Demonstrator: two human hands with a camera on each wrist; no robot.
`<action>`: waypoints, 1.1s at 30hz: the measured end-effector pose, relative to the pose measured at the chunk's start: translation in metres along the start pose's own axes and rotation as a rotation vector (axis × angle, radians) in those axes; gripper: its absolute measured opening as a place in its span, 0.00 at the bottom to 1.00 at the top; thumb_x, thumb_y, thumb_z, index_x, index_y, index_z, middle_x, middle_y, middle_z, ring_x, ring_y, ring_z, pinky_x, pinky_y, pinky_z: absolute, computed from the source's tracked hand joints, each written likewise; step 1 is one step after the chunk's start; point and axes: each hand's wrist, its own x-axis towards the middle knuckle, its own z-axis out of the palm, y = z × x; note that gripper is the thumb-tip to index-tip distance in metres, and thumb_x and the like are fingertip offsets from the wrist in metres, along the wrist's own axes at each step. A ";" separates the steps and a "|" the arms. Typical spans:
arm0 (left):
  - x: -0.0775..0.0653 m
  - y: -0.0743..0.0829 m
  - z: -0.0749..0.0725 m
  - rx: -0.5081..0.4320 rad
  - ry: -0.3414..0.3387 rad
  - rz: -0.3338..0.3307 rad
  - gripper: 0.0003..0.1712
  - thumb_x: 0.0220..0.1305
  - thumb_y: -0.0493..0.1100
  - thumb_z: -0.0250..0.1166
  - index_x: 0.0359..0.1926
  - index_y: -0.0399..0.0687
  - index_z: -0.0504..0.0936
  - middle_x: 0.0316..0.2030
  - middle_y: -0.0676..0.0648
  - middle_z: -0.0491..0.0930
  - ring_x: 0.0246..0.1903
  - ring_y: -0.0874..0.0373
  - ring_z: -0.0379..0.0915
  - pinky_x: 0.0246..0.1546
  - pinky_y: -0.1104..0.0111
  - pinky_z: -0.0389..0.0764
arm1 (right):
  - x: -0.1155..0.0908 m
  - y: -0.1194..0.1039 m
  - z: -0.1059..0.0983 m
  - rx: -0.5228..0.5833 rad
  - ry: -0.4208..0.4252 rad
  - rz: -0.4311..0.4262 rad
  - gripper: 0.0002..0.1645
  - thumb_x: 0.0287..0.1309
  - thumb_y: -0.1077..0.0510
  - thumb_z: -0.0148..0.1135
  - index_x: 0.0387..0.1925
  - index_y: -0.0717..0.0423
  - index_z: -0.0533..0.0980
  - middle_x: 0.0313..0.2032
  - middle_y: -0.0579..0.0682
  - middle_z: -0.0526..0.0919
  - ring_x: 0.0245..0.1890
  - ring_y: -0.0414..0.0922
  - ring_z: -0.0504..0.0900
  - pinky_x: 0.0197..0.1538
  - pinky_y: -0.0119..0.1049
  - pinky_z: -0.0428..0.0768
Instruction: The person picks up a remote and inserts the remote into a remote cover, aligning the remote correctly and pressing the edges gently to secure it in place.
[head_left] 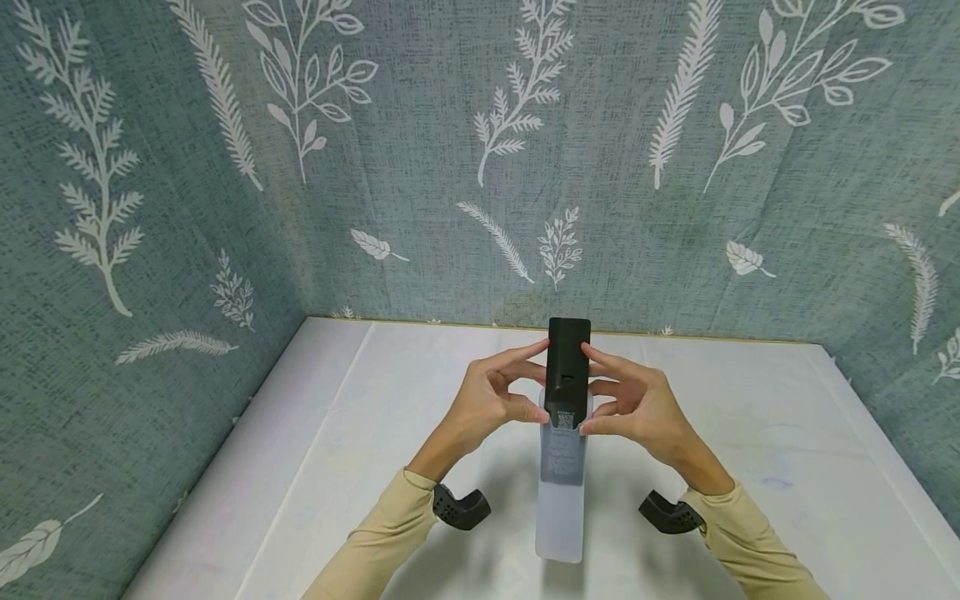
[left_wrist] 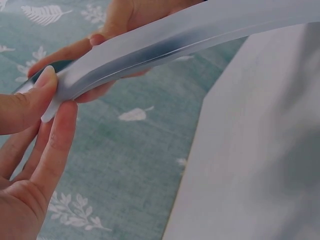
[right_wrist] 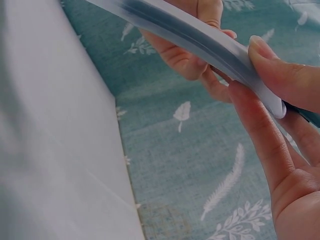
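A black remote control (head_left: 567, 358), its back with a small latch and a printed label turned up, stands partly inside a long translucent sleeve (head_left: 559, 525). Its lower part shows dark through the sleeve, and the upper part is bare. My left hand (head_left: 487, 392) pinches the left side, thumb at the sleeve's mouth and a fingertip on the remote's edge. On the opposite side my right hand (head_left: 633, 404) grips in the same manner. Both wrist views show the sleeve (left_wrist: 150, 47) bending in a curve, thumb and fingers pinching its end (right_wrist: 272, 102).
Below the hands lies a white-covered table (head_left: 360, 417). Green-grey cloth with white leaf prints (head_left: 420, 167) hangs at the back and sides. Black wrist cameras (head_left: 461, 508) sit on both forearms.
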 end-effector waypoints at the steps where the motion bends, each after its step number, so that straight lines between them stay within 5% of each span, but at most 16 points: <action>1: 0.000 0.000 0.000 -0.001 0.000 -0.002 0.45 0.46 0.20 0.68 0.65 0.54 0.70 0.41 0.38 0.81 0.27 0.48 0.82 0.37 0.54 0.83 | 0.000 0.001 0.000 0.003 -0.001 -0.004 0.54 0.38 0.80 0.69 0.69 0.64 0.57 0.55 0.56 0.75 0.44 0.50 0.82 0.36 0.46 0.84; 5: -0.001 0.002 0.000 -0.002 0.001 -0.002 0.45 0.46 0.20 0.68 0.65 0.54 0.71 0.41 0.39 0.81 0.28 0.47 0.82 0.38 0.53 0.83 | 0.000 0.002 0.000 0.021 -0.009 -0.023 0.53 0.38 0.81 0.68 0.69 0.65 0.57 0.54 0.56 0.75 0.44 0.50 0.82 0.36 0.45 0.84; 10: 0.000 0.004 0.000 0.022 -0.012 0.027 0.46 0.45 0.20 0.69 0.65 0.55 0.70 0.45 0.40 0.80 0.42 0.46 0.79 0.38 0.53 0.83 | 0.001 -0.001 0.001 -0.006 -0.010 -0.013 0.54 0.40 0.80 0.68 0.70 0.62 0.56 0.57 0.57 0.73 0.45 0.51 0.81 0.37 0.45 0.84; 17: 0.001 0.008 -0.001 0.015 -0.091 0.002 0.50 0.47 0.21 0.69 0.69 0.56 0.63 0.56 0.42 0.70 0.47 0.49 0.72 0.35 0.58 0.84 | 0.003 -0.004 0.002 0.037 -0.061 -0.010 0.63 0.41 0.81 0.67 0.74 0.55 0.45 0.69 0.62 0.54 0.50 0.53 0.80 0.37 0.46 0.84; 25: 0.002 0.010 -0.002 -0.005 -0.181 -0.011 0.60 0.48 0.22 0.68 0.74 0.65 0.49 0.59 0.40 0.66 0.47 0.49 0.72 0.34 0.63 0.83 | 0.003 -0.006 0.001 0.023 -0.100 0.013 0.68 0.42 0.80 0.67 0.75 0.49 0.39 0.62 0.58 0.64 0.49 0.55 0.80 0.36 0.51 0.83; 33: 0.003 0.012 -0.003 -0.010 -0.223 -0.017 0.63 0.47 0.21 0.68 0.74 0.65 0.46 0.57 0.39 0.67 0.46 0.48 0.72 0.34 0.62 0.83 | 0.005 -0.007 0.001 0.050 -0.131 0.019 0.69 0.41 0.81 0.67 0.75 0.50 0.36 0.54 0.61 0.69 0.48 0.56 0.80 0.34 0.53 0.82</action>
